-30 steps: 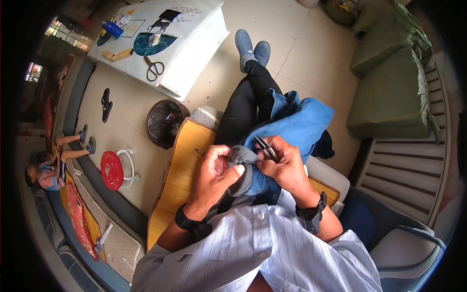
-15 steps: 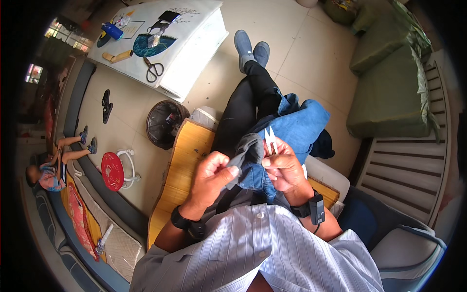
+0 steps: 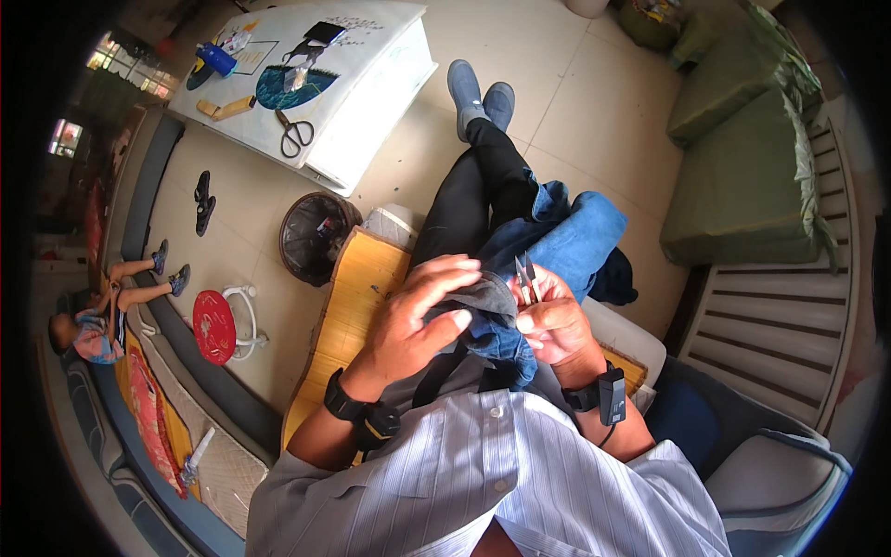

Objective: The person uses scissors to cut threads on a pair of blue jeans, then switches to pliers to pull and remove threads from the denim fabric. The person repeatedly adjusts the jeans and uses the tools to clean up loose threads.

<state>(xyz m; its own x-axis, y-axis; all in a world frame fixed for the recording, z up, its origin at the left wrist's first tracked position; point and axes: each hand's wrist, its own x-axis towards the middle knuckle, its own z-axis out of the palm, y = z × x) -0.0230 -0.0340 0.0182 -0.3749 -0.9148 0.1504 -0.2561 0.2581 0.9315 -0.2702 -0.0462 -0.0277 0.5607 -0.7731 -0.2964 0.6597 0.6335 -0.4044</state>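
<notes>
My right hand [image 3: 554, 325] is closed around small thread snips [image 3: 527, 278], their pointed blades up and slightly apart. Its thumb and fingers also touch the edge of a grey piece of cloth [image 3: 490, 299], which adjoins the blue jeans [image 3: 580, 243] draped over my lap. To the left, my left hand [image 3: 408, 330] is open, thumb and fingers spread around the other side of the grey cloth. Part of that cloth is hidden behind its fingers. A lower fold of denim [image 3: 501, 351] hangs between my hands.
A white table [image 3: 371, 93] at the far left carries large scissors [image 3: 295, 137] and a blue object [image 3: 215, 59]. Below it stand a dark waste bin [image 3: 295, 243] and a red-topped stool [image 3: 213, 327]. Another person [image 3: 100, 334] sits far left. A green-cushioned seat [image 3: 742, 200] is at right.
My left hand has let its pinch on the grey cloth loosen, its fingers spreading and moving up. The snips have shifted slightly right and the cloth lies more opened out.
</notes>
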